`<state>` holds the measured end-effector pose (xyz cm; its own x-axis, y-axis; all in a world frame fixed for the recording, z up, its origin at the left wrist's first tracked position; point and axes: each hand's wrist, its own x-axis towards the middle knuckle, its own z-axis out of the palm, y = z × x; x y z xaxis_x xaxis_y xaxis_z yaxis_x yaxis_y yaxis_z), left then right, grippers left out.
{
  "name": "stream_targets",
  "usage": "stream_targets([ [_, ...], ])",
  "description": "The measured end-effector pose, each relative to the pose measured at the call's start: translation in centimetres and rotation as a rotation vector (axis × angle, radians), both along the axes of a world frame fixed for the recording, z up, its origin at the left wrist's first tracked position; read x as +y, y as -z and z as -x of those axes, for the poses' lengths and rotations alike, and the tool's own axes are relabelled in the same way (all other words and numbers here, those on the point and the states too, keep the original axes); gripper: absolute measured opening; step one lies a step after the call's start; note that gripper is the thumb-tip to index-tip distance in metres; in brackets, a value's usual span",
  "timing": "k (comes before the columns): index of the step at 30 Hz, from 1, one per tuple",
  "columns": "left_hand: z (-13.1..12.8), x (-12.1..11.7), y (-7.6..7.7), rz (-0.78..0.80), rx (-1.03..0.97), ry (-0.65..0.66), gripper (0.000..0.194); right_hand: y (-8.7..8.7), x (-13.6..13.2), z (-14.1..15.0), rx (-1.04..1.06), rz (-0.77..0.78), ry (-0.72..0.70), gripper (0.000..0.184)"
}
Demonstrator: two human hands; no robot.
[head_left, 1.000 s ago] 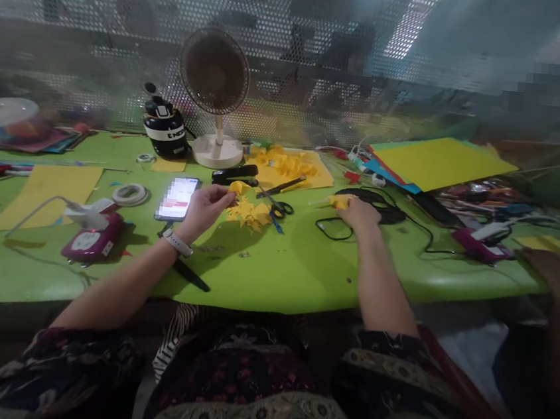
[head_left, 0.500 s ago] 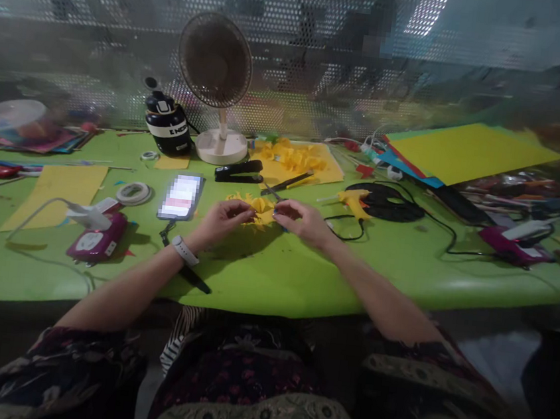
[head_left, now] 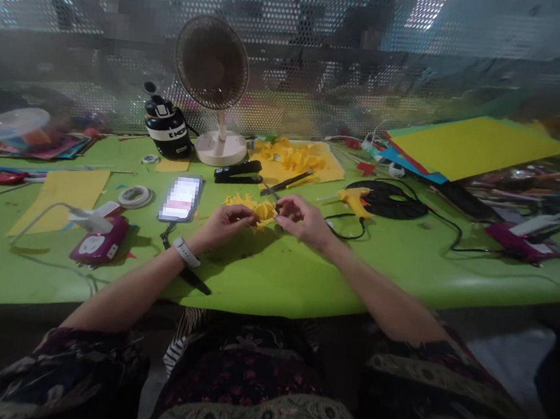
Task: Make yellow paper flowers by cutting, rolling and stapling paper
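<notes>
Yellow fringed cut paper [head_left: 264,210] is between my two hands, just above the green table. My left hand [head_left: 228,223] pinches its near left edge with thumb and fingertips. From the other side, the closed fingers of my right hand [head_left: 305,220] grip the paper's right end. A thin grey pointed tool [head_left: 270,191] slants up from beside the right fingers; whether that hand also holds it I cannot tell. More yellow fringe [head_left: 237,200] shows behind the left fingers. The fingertips partly hide the paper.
Behind the hands are a black stapler [head_left: 238,172], a fan [head_left: 220,148] and yellow paper pieces [head_left: 296,154]. A phone [head_left: 180,198] lies left; a yellow glue gun [head_left: 357,201] lies right on a black round pad [head_left: 390,206]. Purple power blocks [head_left: 99,244] stand at the sides.
The right fingers have curled and shifted slightly against the yellow paper. My left hand stays almost in place. The whole view has shifted a little.
</notes>
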<state>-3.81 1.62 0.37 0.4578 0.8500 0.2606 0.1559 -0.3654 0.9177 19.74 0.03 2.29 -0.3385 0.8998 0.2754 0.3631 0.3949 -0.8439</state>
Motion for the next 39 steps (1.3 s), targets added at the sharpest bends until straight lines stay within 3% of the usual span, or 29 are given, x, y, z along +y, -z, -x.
stream_targets([
  [7,0.1,0.2,0.3,-0.013,0.014,0.008,0.027,0.6,0.0,0.3,-0.010,0.025,-0.046,0.024],
  [10,0.7,0.7,0.3,-0.060,0.030,-0.060,0.036,0.5,0.2,0.0,0.024,-0.024,-0.011,0.026],
  [16,1.4,2.2,0.6,-0.372,0.379,-0.125,0.022,0.5,0.8,-0.7,-0.032,-0.077,0.095,0.027],
  [20,0.9,2.4,0.9,-0.440,0.508,-0.149,0.015,0.7,0.9,-0.6,-0.065,-0.088,0.103,0.026],
  [26,0.6,2.4,0.7,-0.434,0.649,-0.082,0.018,0.9,1.0,-0.6,-0.071,-0.080,0.109,0.027],
  [35,1.1,2.5,1.0,-0.432,0.503,-0.142,0.009,1.4,1.2,-0.8,-0.212,-0.232,0.137,0.028],
  [39,1.2,1.9,0.8,-0.403,0.377,-0.163,0.009,1.9,1.4,-0.8,-0.304,-0.399,0.170,0.021],
])
